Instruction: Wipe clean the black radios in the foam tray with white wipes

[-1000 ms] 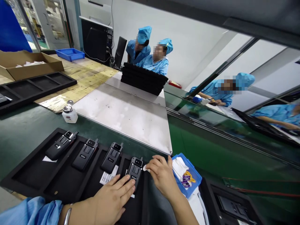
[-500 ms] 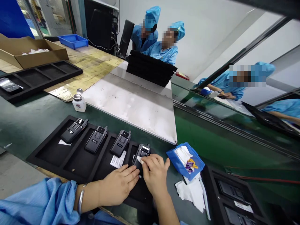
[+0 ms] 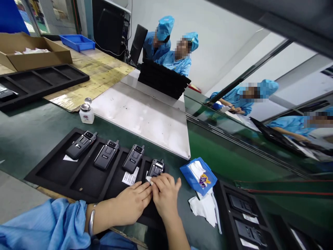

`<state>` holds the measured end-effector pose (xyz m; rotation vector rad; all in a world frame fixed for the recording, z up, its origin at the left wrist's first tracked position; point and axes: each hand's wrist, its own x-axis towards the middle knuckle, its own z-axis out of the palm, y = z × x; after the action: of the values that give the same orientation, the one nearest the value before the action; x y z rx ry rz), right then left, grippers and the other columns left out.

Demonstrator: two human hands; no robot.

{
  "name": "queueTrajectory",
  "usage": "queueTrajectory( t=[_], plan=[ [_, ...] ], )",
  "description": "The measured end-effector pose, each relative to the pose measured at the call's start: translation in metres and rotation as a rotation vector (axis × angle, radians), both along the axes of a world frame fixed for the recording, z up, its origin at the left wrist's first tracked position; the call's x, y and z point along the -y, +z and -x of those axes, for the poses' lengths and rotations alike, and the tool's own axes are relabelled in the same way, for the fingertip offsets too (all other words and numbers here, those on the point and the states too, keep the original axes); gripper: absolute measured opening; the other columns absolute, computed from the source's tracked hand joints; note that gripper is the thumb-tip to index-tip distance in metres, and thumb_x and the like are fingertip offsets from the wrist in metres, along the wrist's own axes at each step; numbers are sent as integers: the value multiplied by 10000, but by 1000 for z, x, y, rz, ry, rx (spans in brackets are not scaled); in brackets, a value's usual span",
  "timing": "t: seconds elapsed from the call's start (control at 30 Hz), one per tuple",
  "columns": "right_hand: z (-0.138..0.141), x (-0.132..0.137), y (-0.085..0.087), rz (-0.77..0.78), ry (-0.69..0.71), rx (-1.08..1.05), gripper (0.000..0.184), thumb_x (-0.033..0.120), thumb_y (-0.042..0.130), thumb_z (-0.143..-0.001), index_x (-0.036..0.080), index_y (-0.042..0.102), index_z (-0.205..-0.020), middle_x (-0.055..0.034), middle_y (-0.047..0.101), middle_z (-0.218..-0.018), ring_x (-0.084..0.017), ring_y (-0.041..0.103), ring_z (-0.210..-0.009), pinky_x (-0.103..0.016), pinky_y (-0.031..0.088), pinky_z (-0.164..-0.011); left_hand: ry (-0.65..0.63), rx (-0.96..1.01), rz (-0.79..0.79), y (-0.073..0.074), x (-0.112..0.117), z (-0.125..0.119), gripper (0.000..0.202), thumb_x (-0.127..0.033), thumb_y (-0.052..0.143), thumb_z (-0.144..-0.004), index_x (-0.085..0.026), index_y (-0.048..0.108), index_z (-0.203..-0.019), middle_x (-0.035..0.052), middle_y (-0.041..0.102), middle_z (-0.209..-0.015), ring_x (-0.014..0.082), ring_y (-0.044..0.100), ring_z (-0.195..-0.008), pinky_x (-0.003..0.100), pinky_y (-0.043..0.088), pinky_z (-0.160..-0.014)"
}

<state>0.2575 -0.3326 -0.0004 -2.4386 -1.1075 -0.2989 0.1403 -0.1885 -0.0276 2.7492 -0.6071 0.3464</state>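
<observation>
Black handsets (image 3: 132, 158) in a black tray (image 3: 52, 163), blue wipe packet (image 3: 198, 175), green belt (image 3: 31, 135), white bottle (image 3: 86, 113).

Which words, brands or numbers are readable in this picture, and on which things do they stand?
"Riton", as far as it can be read: white brand mark on the second handset and the third handset.
White paper slip in the tray: print too small.
White bottle label: blurred.
Blue pack logo: unreadable.
</observation>
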Motion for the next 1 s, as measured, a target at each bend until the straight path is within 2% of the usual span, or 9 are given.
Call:
queueTrajectory(
  t=[0.1, 0.3, 0.47, 0.6, 0.67, 0.77, 0.87, 0.93, 1.0],
  plan=[
    [-2, -3, 0, 35, -8, -21, 190, 223, 508, -922, 264, 691, -894, -1, 695, -931, -260, 512, -1055, -667, 74, -1051, 4, -26, -9, 2, -2, 1, 471, -282, 404, -982, -74, 495, -1395, 139, 520, -1452, 268, 434, -1369, 403, 310, -1130],
    [5, 4, -12, -40, -140, 42, 261, 318, 463, -949, 228, 695, -872, -57, 691, -903, -270, 539, -975, -645, 201, -1004, -11, -38, 8, 3, -3, 1, 477, -277, 395, -987, -72, 473, -1411, 129, 485, -1485, 259, 416, -1382, 398, 301, -1146],
    [-1, 0, -7, 63, -89, 7, 243, 288, 474, -930, 243, 708, -880, -48, 702, -932, -290, 525, -1042, -667, 122, -1024, 9, -58, 43, 10, -4, 4, 471, -266, 415, -977, -86, 474, -1408, 130, 511, -1462, 259, 425, -1376, 402, 316, -1147],
    [1, 3, -7, -49, -168, 35, 284, 387, 484, -939, 225, 704, -863, -71, 697, -902, -297, 535, -985, -659, 162, -998, 110, -46, 95, 15, -23, 22, 455, -287, 466, -961, -125, 500, -1385, 118, 513, -1460, 261, 431, -1371, 410, 318, -1158],
    [8, -13, -7, -108, -134, 9, 274, 408, 496, -943, 234, 701, -891, -60, 695, -909, -280, 540, -979, -628, 175, -1011, 227, -44, 103, 14, -36, 31, 448, -279, 487, -952, -138, 510, -1377, 121, 483, -1485, 270, 395, -1398, 433, 296, -1171],
    [16, -62, -1, -85, -15, -36, 216, 326, 504, -940, 257, 705, -907, -35, 694, -926, -261, 535, -1015, -609, 143, -1042, 351, -85, 85, 11, -52, 38, 495, -339, 507, -947, -130, 495, -1395, 136, 424, -1527, 289, 332, -1436, 463, 274, -1174],
    [16, -105, 7, 14, 27, -81, 226, 216, 493, -911, 267, 712, -891, -15, 700, -926, -266, 518, -1031, -650, 85, -1045, 327, -137, 53, 6, -60, 38, 569, -452, 497, -945, -86, 511, -1381, 166, 434, -1513, 304, 297, -1451, 473, 237, -1181],
    [14, -115, 6, 39, 4, -63, 220, 227, 499, -907, 266, 714, -884, -14, 704, -919, -276, 516, -1021, -677, 72, -1034, 296, -135, 47, 4, -62, 37, 575, -466, 464, -957, -67, 525, -1367, 168, 432, -1514, 304, 283, -1455, 470, 206, -1189],
    [15, -111, 0, 19, -27, -9, 218, 276, 502, -915, 253, 716, -880, -30, 703, -895, -284, 521, -997, -689, 92, -1019, 278, -117, 58, 3, -63, 37, 553, -442, 427, -975, -64, 530, -1365, 157, 407, -1534, 297, 265, -1462, 464, 179, -1196]
  ],
)
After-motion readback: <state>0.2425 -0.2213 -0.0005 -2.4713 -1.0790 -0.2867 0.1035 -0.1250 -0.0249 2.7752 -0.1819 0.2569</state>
